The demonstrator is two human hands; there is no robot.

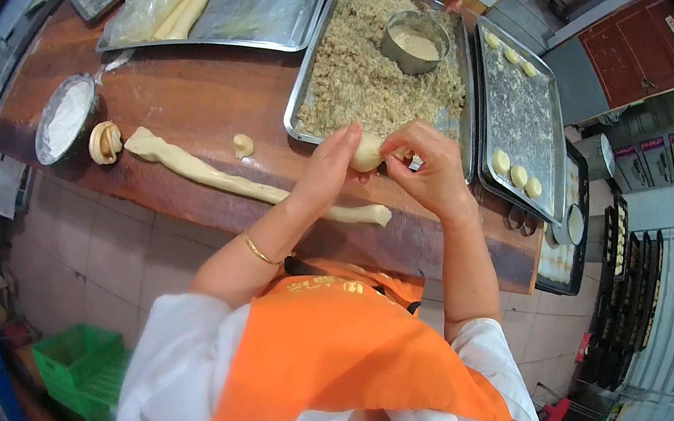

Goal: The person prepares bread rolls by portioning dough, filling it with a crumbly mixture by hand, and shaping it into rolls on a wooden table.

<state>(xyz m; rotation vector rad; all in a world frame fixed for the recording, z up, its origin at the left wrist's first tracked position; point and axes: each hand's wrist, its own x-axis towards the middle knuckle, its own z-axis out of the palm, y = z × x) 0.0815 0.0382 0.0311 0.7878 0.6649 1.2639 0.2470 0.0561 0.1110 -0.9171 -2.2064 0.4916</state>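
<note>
While the left hand cups the roundish dough ball over the table, by the near edge of the filling tray, the right hand, just as close, has its fingers pinching the ball's right side.

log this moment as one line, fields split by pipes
left hand: holding dough piece | right hand: at its right side | dough rope: on table | filling tray: beyond dough rope
</note>
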